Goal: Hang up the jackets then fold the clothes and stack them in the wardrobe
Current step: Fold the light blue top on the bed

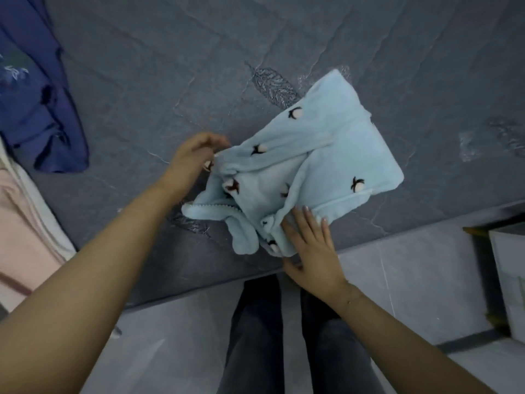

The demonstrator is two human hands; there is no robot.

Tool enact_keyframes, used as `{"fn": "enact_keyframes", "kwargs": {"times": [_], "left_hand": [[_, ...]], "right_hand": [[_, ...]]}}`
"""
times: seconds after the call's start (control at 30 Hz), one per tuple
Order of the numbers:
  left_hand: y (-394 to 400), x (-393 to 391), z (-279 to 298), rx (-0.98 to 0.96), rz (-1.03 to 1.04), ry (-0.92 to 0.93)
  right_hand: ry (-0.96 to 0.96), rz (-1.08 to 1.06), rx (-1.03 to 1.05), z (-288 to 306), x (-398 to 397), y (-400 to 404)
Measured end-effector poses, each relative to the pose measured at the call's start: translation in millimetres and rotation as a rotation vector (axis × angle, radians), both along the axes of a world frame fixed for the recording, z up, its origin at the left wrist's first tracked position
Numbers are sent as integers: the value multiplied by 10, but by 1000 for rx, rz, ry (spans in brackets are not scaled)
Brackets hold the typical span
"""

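Observation:
A light blue fleece garment (335, 143) with small dark and white motifs lies partly folded on the grey bed cover (170, 66). My left hand (193, 157) pinches a bunched fold at the garment's left edge. My right hand (312, 245) presses flat, fingers spread, on the garment's near corner by the bed's edge. Part of the garment droops in loose folds between my two hands.
A dark blue garment (37, 103) lies crumpled at the bed's left side, with a pink and white folded cloth (25, 231) nearer to me. A pale box-like piece of furniture (508, 274) stands on the tiled floor at right. My legs stand against the bed.

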State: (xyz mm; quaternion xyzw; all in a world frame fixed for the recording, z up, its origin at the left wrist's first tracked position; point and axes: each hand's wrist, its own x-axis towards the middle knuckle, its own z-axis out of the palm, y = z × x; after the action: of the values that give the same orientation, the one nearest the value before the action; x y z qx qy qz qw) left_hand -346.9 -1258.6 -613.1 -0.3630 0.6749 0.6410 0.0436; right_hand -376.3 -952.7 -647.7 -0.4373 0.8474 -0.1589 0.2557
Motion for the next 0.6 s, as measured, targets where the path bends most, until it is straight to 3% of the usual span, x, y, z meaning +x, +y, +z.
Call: {"fn": "enact_keyframes", "kwargs": {"times": [0.07,0.13,0.2,0.4,0.47,0.53,0.6], "left_hand": [[56,-156,79,-13,-95,-1],[159,-242,93,-173,-397,-117],[282,-237,38,-329,-522,-119],[292,-104,150,-548,-220,217],[261,-98,259,-722,-285,374],[317,-64,280,-853,-479,493],[459,31,187,-864,-674,487]], "right_hand": [[-7,-17,-113,93,-49,29],[42,-58,-219,199,-161,15],[119,-86,-223,268,-353,-68],[129,125,43,205,-940,-446],[109,173,74,160,-1009,-558],[40,159,47,146,-1062,-603],[-84,123,-20,178,-1102,-558]]}}
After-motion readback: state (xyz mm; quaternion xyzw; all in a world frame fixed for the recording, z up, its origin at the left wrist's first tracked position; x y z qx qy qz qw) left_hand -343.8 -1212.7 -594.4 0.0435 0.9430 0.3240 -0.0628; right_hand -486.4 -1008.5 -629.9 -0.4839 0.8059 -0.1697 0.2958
